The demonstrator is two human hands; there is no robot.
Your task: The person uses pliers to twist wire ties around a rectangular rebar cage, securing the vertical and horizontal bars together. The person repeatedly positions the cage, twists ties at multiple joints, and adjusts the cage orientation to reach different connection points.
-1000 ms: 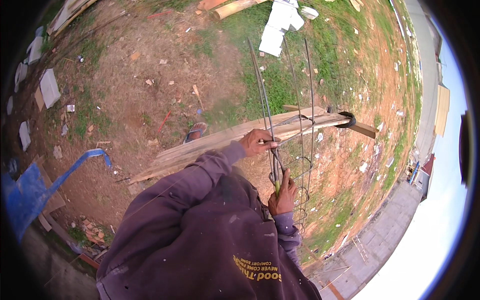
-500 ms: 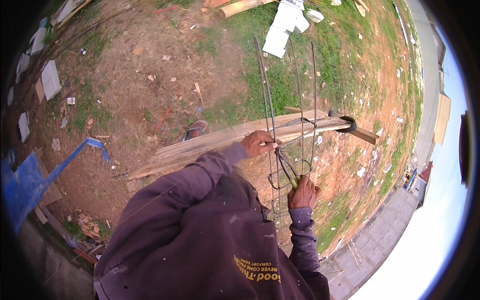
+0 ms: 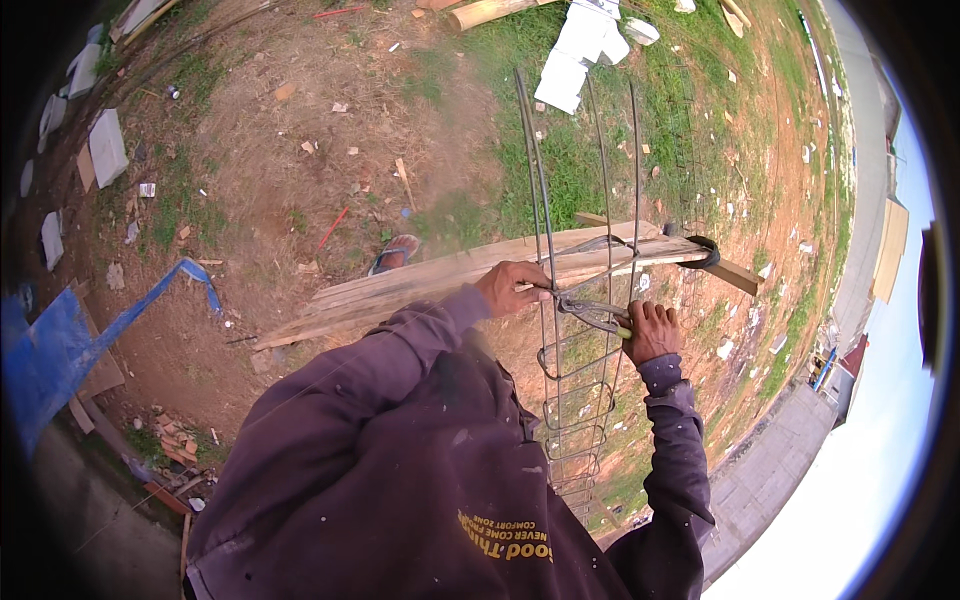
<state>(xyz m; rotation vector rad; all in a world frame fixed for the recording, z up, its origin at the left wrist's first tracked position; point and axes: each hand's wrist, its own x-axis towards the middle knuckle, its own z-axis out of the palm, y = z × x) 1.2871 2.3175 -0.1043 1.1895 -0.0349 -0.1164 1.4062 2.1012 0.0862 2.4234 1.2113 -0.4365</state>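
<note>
A long cage of steel rebar (image 3: 637,160) with bent stirrups lies across a wooden plank (image 3: 385,290). My left hand (image 3: 515,288) is closed in a pinch at the cage's left bar, where a stirrup crosses it. What sits between those fingertips is too small to make out. Gripped in my right hand (image 3: 652,333) is a pair of pincers (image 3: 595,312) with yellow-green handle ends. The pincers lie nearly level, their jaws at the crossing right beside my left fingertips. Both forearms are in dark purple sleeves.
Black banding (image 3: 705,250) wraps the plank's right end near a wooden post (image 3: 735,275). A sandalled foot (image 3: 395,254) shows beyond the plank. Blue sheeting (image 3: 55,345) hangs at the left. White foam pieces (image 3: 575,60) and scattered scraps lie on grass and dirt.
My right hand has swung the pincers' handles outward to the right and up, from a steep slant to nearly level. My left hand stays at the same crossing.
</note>
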